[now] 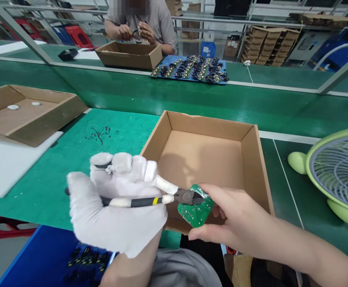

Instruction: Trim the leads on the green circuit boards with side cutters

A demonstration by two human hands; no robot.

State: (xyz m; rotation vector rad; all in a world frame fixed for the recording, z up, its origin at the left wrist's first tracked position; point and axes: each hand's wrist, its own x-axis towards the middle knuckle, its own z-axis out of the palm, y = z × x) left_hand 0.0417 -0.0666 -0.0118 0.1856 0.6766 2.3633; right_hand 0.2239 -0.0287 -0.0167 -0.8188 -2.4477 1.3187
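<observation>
I see left hand (116,215) curled round cutters (145,202), nose toward three o'clock over circuit board (191,217); right hand (239,217) pinches board's edge; tip contact unclear.

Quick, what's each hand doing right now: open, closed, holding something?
Left hand: gloved, holding diagonal cutters.
Right hand: bare, gripping a green circuit board.

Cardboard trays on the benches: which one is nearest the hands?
The middle tray, directly beyond the green circuit board. The left tray and the far tray across the way both sit farther off.
</observation>
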